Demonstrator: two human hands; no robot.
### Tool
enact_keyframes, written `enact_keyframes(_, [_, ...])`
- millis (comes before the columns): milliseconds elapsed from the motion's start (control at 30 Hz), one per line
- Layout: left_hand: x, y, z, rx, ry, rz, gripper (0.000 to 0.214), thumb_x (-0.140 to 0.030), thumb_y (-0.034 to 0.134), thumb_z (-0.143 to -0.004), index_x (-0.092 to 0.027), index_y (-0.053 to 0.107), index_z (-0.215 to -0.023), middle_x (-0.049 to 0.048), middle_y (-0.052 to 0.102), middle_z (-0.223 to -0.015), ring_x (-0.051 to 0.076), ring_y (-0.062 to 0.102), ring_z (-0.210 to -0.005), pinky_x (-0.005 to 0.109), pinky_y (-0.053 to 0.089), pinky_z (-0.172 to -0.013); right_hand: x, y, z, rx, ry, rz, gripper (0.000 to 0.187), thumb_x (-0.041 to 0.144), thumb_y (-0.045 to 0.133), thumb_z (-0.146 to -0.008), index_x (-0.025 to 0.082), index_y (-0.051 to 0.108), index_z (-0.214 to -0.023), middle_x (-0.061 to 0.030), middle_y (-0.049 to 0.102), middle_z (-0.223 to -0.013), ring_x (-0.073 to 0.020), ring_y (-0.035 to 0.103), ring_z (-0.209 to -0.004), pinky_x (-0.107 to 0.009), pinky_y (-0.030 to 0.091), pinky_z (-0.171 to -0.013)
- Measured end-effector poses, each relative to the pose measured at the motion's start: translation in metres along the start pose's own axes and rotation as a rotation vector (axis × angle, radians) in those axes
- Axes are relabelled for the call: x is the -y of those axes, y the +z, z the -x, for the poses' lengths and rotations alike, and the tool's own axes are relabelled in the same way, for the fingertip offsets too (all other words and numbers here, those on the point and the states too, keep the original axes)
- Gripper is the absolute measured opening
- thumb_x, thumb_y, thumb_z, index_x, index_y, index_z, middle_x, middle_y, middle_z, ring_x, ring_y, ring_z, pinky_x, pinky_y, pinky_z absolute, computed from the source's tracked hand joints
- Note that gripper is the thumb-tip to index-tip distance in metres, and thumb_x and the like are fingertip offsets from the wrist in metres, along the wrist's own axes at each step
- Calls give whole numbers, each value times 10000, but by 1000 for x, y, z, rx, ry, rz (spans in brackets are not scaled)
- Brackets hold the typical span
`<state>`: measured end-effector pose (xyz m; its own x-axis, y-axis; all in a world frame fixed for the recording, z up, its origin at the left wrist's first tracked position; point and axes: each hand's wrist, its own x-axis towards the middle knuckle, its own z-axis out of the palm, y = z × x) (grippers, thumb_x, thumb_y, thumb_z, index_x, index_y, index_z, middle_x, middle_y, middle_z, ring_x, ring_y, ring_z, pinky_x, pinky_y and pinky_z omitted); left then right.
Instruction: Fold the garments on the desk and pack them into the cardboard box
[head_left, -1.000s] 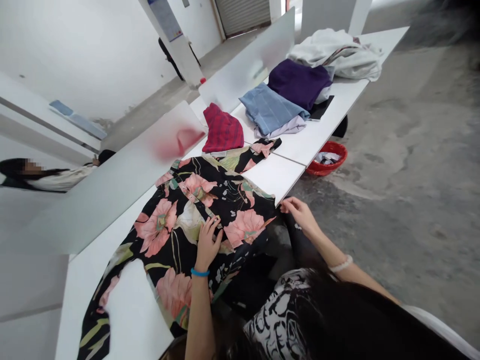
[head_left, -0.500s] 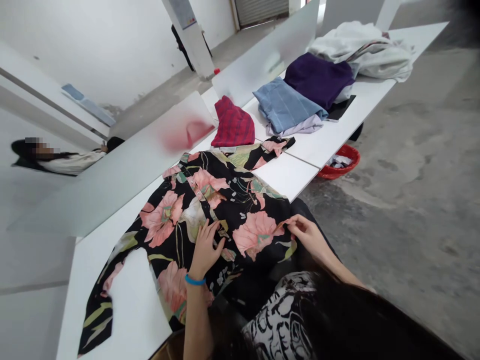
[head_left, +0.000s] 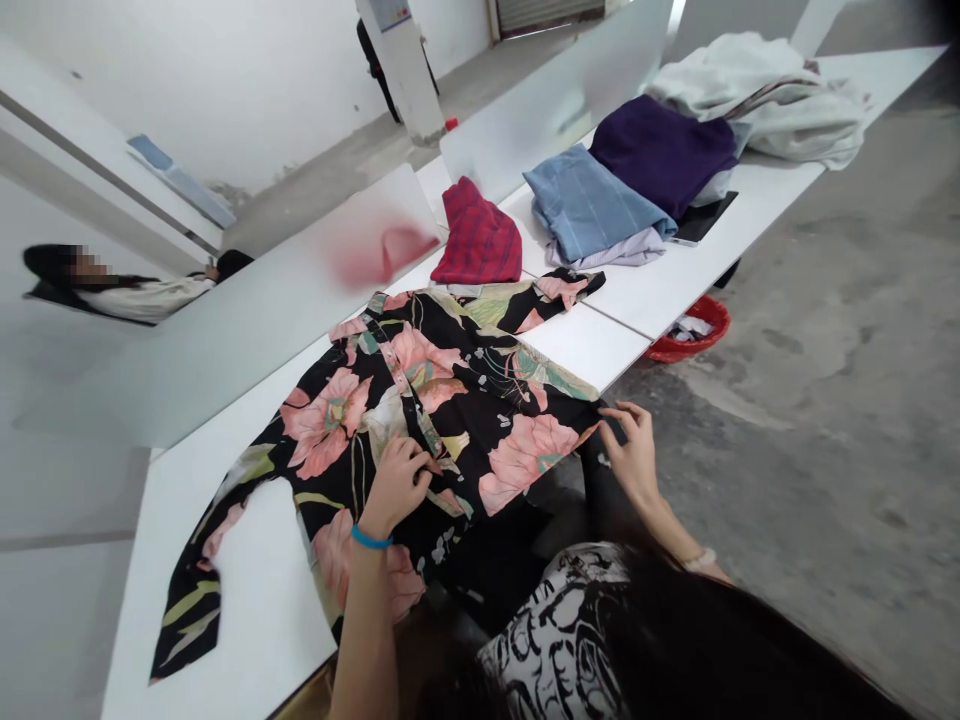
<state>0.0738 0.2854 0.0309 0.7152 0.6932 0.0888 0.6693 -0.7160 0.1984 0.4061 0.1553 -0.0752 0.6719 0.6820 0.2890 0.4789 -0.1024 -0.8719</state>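
A black shirt (head_left: 487, 375) with large pink flowers and green leaves lies spread across the white table, one sleeve stretched to the lower left. Its lower part hangs over the near edge. My left hand (head_left: 395, 484), with a blue band at the wrist, rests on the front beside the button strip; its fingers are curled together on the cloth. At the shirt's right edge, my right hand (head_left: 632, 455) pinches the fabric between thumb and fingers.
Beyond the shirt lie a red checked garment (head_left: 480, 235), a folded blue garment (head_left: 596, 205), a purple one (head_left: 664, 150) and white cloth (head_left: 802, 110). A frosted divider (head_left: 262, 330) runs along the table (head_left: 255, 610). A red basket (head_left: 686, 345) stands on the floor; a person (head_left: 142, 295) sits beyond.
My right hand has moved slightly up and right along the shirt's edge, drawing the cloth out. My left hand's fingers, spread before, are now curled in. The view has shifted a little.
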Motion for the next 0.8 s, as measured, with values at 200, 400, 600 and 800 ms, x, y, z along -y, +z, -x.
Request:
enact_keyframes(200, [-3, -24, -19, -8, 23, 332, 240, -121, 346, -743, -208, 516, -598, 73, 606, -973, 242, 440, -1218, 463, 369, -1053, 4, -13, -3, 74, -57, -30, 214, 341, 413, -915, 228, 589, -960, -82, 628, -930, -224, 601, -892, -394, 475, -846])
enact_keyframes(400, [-14, -5, -38, 117, 25, 248, 292, -70, 325, -723, -221, 541, -597, 45, 647, -876, 215, 469, -1199, 551, 139, -1158, -11, -26, 7, 161, -114, 48, 170, 311, 440, -858, 246, 591, -902, -68, 667, -877, -235, 631, -816, -376, 489, -765])
enact_keyframes(600, [-38, -11, -33, 206, 194, -19, 241, -310, 495, -845, -232, 642, -671, 25, 630, -806, 253, 500, -1088, 626, 26, -1142, -6, -30, -70, 90, -245, 149, 198, 205, 400, -824, 225, 594, -855, -83, 634, -861, -237, 595, -842, -374, 469, -804])
enact_keyframes(800, [-65, -23, -26, 275, 295, -106, 303, -439, 632, -786, -235, 616, -563, 34, 627, -786, 256, 532, -1040, 627, 94, -1141, 10, 16, -224, 128, -250, 373, 356, 197, 425, -838, 96, 609, -1125, -203, 582, -1093, -300, 548, -987, -406, 431, -857])
